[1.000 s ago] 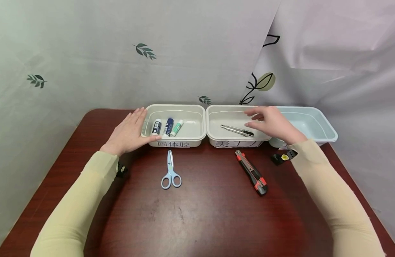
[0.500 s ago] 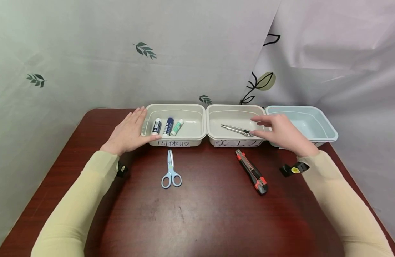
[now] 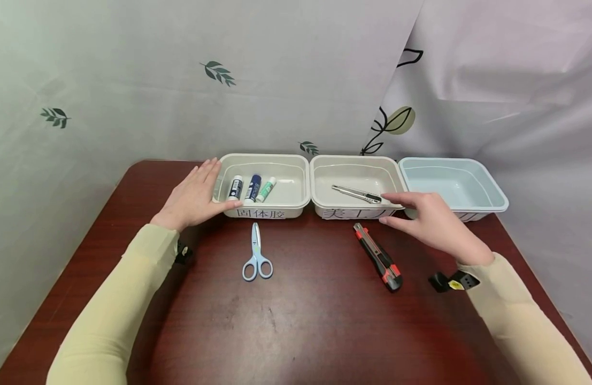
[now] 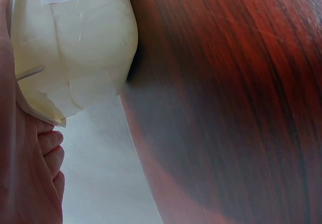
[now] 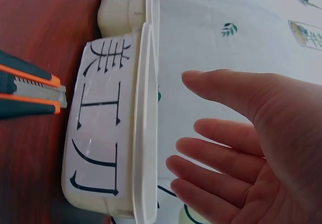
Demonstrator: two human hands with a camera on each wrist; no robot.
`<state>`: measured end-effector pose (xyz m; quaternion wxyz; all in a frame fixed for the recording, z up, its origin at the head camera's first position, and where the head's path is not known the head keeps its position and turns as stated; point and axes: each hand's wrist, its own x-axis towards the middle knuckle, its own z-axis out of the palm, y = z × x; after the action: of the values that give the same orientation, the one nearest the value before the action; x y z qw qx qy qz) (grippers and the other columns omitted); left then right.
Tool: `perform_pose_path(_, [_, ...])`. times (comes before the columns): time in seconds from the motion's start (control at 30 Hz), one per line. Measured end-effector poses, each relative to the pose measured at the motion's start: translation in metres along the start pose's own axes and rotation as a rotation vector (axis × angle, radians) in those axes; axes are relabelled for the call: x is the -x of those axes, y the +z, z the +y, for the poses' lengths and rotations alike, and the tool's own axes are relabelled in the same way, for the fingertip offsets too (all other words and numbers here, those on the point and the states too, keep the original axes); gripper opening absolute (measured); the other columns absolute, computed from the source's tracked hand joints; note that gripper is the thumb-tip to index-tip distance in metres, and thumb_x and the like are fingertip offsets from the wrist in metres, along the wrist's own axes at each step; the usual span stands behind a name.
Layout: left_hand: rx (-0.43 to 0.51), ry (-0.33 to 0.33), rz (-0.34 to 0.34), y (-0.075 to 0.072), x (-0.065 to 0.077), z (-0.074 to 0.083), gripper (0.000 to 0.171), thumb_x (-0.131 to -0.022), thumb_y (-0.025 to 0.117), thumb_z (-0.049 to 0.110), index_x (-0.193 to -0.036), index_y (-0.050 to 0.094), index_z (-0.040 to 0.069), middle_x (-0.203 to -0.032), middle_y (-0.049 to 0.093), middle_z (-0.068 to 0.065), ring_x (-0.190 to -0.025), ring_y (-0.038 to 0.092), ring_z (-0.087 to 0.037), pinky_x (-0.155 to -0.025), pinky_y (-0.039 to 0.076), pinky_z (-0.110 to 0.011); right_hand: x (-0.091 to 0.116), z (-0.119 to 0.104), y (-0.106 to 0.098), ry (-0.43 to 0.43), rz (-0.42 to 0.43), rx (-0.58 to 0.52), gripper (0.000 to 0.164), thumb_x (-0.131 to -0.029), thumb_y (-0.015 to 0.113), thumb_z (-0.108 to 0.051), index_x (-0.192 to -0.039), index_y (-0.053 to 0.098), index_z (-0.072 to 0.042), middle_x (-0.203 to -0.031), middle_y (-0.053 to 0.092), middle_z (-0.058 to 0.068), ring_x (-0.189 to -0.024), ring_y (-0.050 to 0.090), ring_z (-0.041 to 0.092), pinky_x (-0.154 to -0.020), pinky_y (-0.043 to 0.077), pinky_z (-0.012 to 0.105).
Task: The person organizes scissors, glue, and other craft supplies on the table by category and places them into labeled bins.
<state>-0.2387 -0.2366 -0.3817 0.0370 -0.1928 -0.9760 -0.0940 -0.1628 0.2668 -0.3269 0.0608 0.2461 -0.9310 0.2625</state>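
My left hand point(image 3: 192, 198) rests along the left end of the left cream bin point(image 3: 296, 206), thumb at its front rim. Inside that bin lie three glue sticks point(image 3: 253, 188). My right hand point(image 3: 428, 222) holds nothing and hovers over the front right corner of the middle cream bin point(image 3: 324, 205), fingers and thumb apart. A slim silver utility knife point(image 3: 355, 193) lies in the middle bin, just left of the right fingertips. On the table in front lies a larger red-and-black utility knife point(image 3: 377, 258), which the right wrist view shows in part point(image 5: 30, 90).
Light blue scissors point(image 3: 255, 254) lie on the dark red wooden table point(image 3: 320, 321), in front of the left bin. A light blue bin point(image 3: 469, 187) stands at the right end of the row. Paper labels point(image 5: 100, 118) mark the bin fronts. A patterned curtain point(image 3: 276, 80) hangs behind.
My right hand has drawn back from over the middle bin, toward me and to the right, uncovering the blue bin. The left hand has stayed in place.
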Motion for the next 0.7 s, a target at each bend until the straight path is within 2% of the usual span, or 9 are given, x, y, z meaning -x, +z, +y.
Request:
perform_pose_path(0.4, [0.002,-0.004,-0.003,0.002,0.000,-0.001,0.118,-0.087,0.054,0.079,-0.160,0.015,-0.005,-0.165,0.016,-0.024,-0.153,0.013,-0.034,-0.124,0.006,-0.044,0.018,-0.005,0.008,-0.040,0.027,-0.001,0.049,-0.085,0.085,-0.022,-0.130,0.071,-0.006,-0.121,0.072,0.007,-0.115,0.067,0.025,-0.096,0.051,0.047])
perform_pose_path(0.57, [-0.003,-0.003,-0.003,0.001,0.000,0.000,0.118,-0.087,0.054,0.079,-0.160,0.015,-0.005,-0.165,0.017,-0.024,-0.153,0.013,-0.034,-0.124,0.006,-0.044,0.025,-0.005,0.012,-0.015,0.023,0.004,0.054,-0.083,0.087,-0.023,-0.132,0.070,-0.007,-0.121,0.072,0.007,-0.116,0.065,0.024,-0.096,0.050,0.047])
perform_pose_path(0.7, [-0.003,-0.003,-0.003,0.001,0.000,0.000,0.118,-0.087,0.054,0.079,-0.160,0.015,-0.005,-0.165,0.017,-0.024,-0.153,0.013,-0.034,-0.124,0.007,-0.045,0.028,-0.003,0.016,0.027,0.019,-0.006,0.057,-0.081,0.089,-0.023,-0.132,0.070,-0.009,-0.123,0.071,0.002,-0.117,0.064,0.020,-0.097,0.050,0.043])
